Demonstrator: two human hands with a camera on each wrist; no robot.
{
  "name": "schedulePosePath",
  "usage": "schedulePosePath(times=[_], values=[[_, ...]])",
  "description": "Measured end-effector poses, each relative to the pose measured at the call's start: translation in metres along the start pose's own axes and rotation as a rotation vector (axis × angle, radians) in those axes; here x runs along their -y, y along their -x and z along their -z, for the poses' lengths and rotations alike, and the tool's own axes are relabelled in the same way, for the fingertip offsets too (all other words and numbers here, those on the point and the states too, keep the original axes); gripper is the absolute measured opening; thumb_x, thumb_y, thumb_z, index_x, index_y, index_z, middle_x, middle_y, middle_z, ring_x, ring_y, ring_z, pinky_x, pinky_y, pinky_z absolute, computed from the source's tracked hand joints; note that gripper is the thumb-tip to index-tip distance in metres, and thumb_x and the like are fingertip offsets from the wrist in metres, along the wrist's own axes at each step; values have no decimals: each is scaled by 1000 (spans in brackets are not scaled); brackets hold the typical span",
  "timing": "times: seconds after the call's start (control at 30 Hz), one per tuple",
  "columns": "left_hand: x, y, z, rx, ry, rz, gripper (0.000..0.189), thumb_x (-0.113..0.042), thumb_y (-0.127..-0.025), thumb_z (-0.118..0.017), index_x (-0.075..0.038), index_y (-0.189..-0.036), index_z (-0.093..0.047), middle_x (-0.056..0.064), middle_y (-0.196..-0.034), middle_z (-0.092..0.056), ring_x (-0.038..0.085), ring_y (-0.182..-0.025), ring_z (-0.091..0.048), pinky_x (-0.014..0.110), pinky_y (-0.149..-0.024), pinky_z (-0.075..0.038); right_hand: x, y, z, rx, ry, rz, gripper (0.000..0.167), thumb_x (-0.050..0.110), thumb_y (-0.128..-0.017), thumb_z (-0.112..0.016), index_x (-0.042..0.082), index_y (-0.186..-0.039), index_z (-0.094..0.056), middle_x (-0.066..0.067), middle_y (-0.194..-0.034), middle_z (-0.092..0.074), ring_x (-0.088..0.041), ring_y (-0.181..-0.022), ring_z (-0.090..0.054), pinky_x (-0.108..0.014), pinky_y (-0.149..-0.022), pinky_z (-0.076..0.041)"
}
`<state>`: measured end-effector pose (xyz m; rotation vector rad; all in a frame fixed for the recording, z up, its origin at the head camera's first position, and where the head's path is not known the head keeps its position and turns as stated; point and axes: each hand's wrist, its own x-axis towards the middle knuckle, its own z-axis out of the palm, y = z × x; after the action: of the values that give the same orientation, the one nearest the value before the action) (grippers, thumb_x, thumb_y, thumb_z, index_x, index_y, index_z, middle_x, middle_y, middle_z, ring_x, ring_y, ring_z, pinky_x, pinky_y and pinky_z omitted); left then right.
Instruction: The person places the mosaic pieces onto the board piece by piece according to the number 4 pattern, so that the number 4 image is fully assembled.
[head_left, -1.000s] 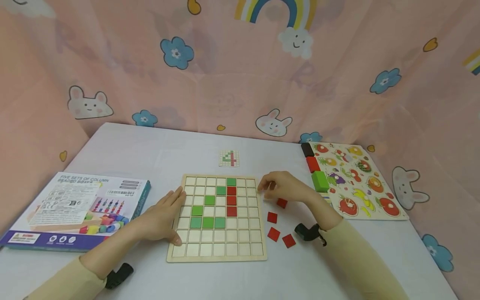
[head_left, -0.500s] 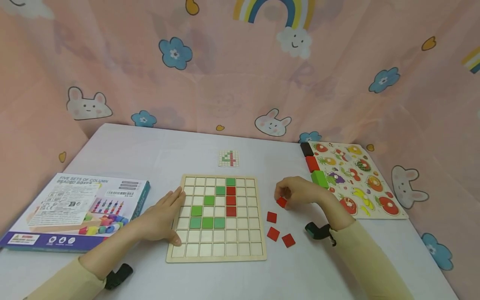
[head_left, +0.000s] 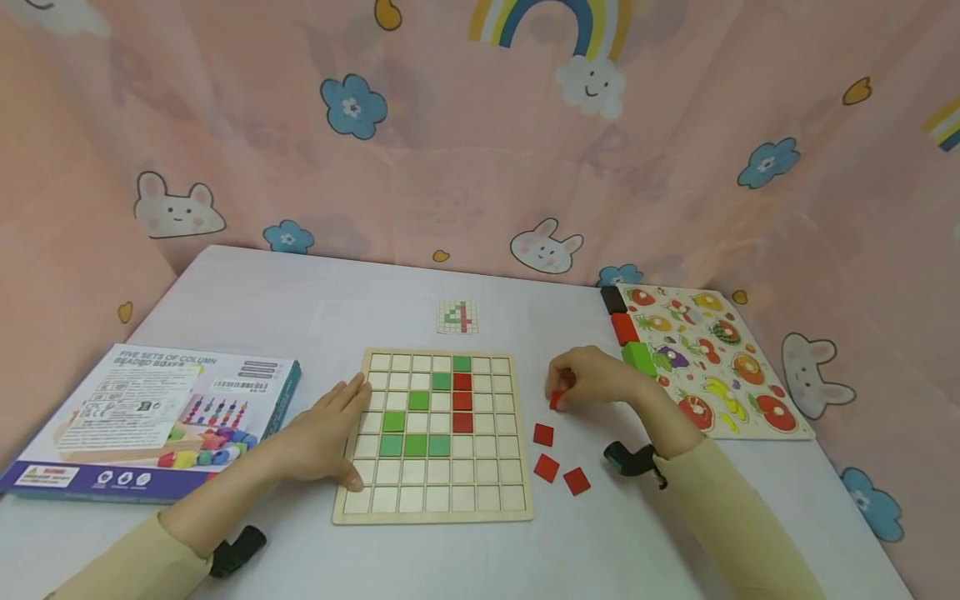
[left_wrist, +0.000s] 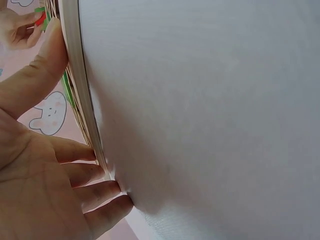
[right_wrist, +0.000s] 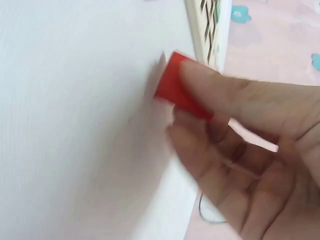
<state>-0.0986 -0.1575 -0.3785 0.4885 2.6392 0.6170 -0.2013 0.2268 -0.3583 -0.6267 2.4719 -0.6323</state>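
My right hand (head_left: 592,377) pinches a small red square tile (right_wrist: 174,82) between thumb and fingers, to the right of a wooden grid board (head_left: 431,500). In the right wrist view the thumb covers part of that tile. Straight fingers of my left hand (head_left: 322,433) rest along the board's left edge; the left wrist view has the thumb and fingertips against its side. Green tiles (head_left: 415,446) make a diagonal and a short row in the grid. Below the top green one, three red tiles (head_left: 462,402) run down a column. Three loose red tiles (head_left: 547,468) lie right of the board.
Behind the board lies a small pattern card (head_left: 457,317) with a green and red figure. A boxed bead set (head_left: 150,425) is at the left. Rightward sits a fruit picture board (head_left: 720,367), with black, red and green blocks (head_left: 639,362) along its left edge.
My right hand moved right from beside the board's edge to a loose red tile, pinched it, and has shifted slightly back left with it. The left hand stays at the board.
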Motion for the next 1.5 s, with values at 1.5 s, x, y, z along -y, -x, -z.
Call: schedulePosePath(times=[1.5], values=[[-1, 0, 0, -2, 18, 8, 128, -32, -56, -92, 9, -153, -19, 30, -164, -8, 56, -149, -10, 69, -116, -22, 84, -16, -64, -79, 44, 194, 4, 19, -86, -76, 22, -87, -73, 11, -75, -63, -9, -76, -57, -21, -65, -49]])
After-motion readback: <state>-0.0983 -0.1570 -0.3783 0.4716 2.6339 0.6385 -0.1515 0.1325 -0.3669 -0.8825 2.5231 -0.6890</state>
